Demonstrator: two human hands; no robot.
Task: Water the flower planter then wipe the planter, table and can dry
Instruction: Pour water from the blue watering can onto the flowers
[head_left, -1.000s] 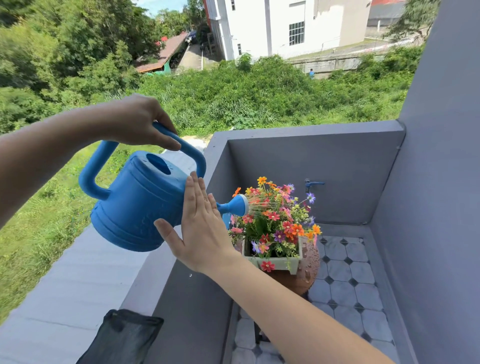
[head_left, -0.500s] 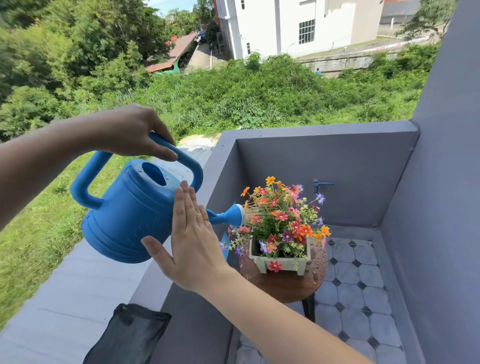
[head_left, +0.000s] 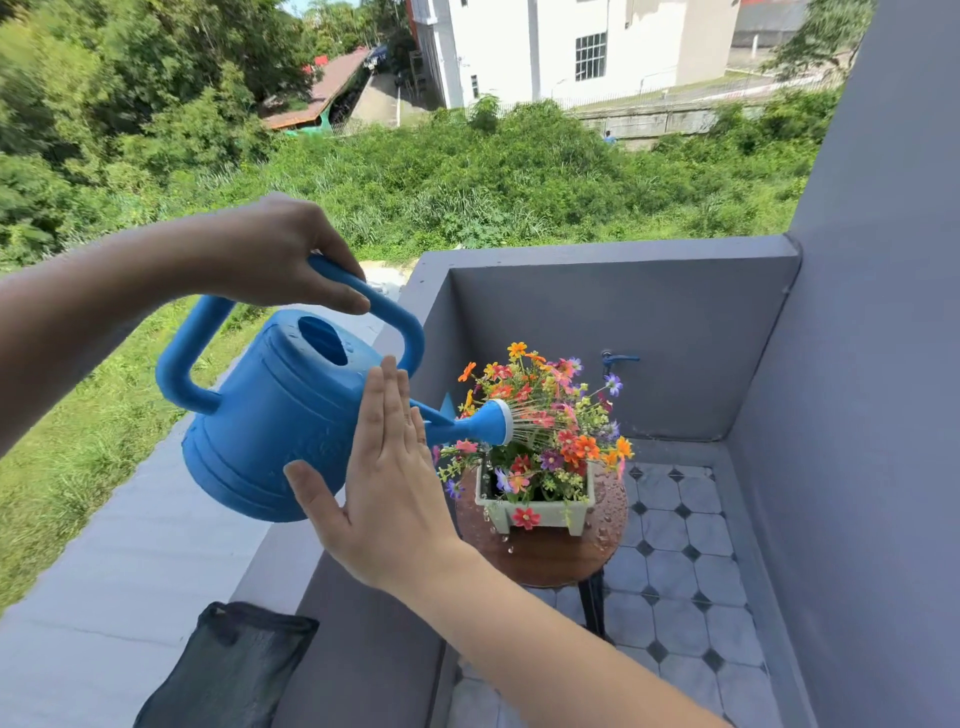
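Two hands worked a blue plastic watering can (head_left: 280, 415): left hand (head_left: 280, 249) gripped its handle, right hand (head_left: 387, 483) lay flat and spread against its side. Spray reached the white rectangular flower planter (head_left: 535, 512) on a round wooden table (head_left: 545, 558). Continued pouring would likely overflow the already beaded tabletop.

Watering can (head_left: 275, 415): solid bright blue, rose face white. Flowers (head_left: 545, 415): mixed orange, red, pink, purple and yellow on green stems. Planter (head_left: 540, 514): pale cream-green. Worktop (head_left: 545, 556): reddish-brown wood grain, speckled with droplets. Floor tiles (head_left: 675, 571): light grey octagons with small dark diamond insets. Parapet walls (head_left: 623, 332): uniform grey-lilac. Cloth (head_left: 228, 670): dark charcoal. Tap (head_left: 618, 358): blue.
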